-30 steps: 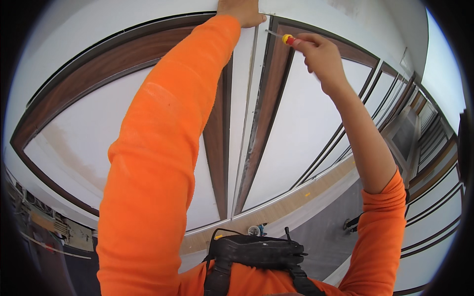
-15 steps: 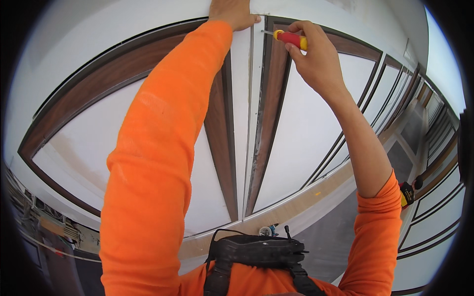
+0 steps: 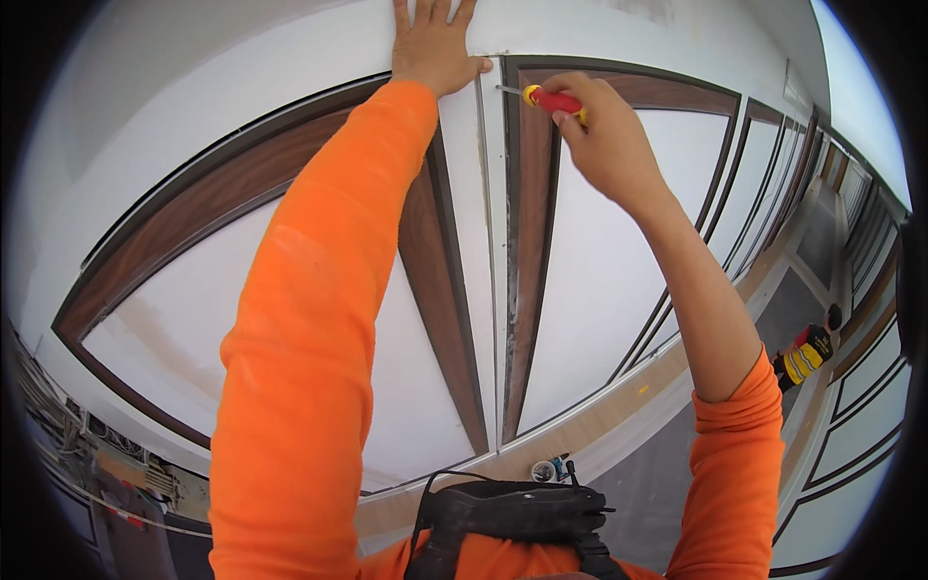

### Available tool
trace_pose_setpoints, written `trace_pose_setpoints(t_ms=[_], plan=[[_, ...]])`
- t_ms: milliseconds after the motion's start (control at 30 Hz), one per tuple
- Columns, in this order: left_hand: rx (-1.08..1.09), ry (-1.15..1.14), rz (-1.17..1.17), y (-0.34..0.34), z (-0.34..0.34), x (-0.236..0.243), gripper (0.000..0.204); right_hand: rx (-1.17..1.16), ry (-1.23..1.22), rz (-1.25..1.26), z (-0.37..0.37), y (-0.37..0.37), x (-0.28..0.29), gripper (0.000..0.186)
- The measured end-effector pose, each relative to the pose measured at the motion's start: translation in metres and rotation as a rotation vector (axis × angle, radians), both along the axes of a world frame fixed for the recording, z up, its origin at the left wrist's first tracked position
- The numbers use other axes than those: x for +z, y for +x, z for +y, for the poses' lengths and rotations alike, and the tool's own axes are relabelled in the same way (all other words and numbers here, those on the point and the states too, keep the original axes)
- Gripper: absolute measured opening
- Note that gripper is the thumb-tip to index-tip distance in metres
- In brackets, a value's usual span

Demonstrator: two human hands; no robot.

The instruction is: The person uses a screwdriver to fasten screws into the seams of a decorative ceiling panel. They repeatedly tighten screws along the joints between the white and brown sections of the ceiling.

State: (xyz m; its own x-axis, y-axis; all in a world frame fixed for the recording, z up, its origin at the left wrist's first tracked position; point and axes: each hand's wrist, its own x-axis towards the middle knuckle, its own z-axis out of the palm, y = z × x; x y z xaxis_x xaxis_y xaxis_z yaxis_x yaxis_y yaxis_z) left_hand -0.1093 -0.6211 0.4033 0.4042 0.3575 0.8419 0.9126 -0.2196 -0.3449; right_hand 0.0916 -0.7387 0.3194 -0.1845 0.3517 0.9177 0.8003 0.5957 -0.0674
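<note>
My right hand [image 3: 607, 135] is closed round the red and yellow handle of a screwdriver [image 3: 559, 101]. The tool lies nearly level, its thin metal shaft pointing left at a narrow white strip [image 3: 492, 193] between two dark-edged, wood-framed panels. Whether a screw sits under the tip is too small to see. My left hand [image 3: 432, 46] lies flat on the white wall above the left panel [image 3: 232, 300], fingers spread upward, thumb stretched towards the strip's top. To the right stands the other panel [image 3: 604, 232], with a brown wood border and white centre.
A white cup-like container [image 3: 543, 471] and a blue tool stand on the pale ledge below. At the far right a person in a reflective vest [image 3: 804, 358] is in the corridor. Cables and stacked material [image 3: 106, 440] lie at the lower left.
My left hand has moved up and left, and its spread fingers now show. The screwdriver still points at the strip. The view has shifted, and more of the person in the vest shows.
</note>
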Motion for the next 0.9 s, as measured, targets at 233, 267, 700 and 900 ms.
trace_pose_setpoints(t_ms=[233,267,700,900], plan=[[0.001,0.034,0.026,-0.003,0.001,0.000,0.107,-0.090,-0.403,0.402,-0.003,-0.004,0.007,0.034],[0.016,0.036,0.029,-0.003,0.001,0.000,0.106,-0.107,-0.416,0.326,-0.008,-0.006,0.005,0.035],[0.010,0.037,0.006,0.000,-0.002,-0.004,0.106,-0.222,-0.245,0.233,0.006,-0.001,-0.005,0.035],[-0.006,0.031,0.001,0.003,-0.001,-0.001,0.106,-0.043,0.142,0.115,0.023,0.011,-0.011,0.033]])
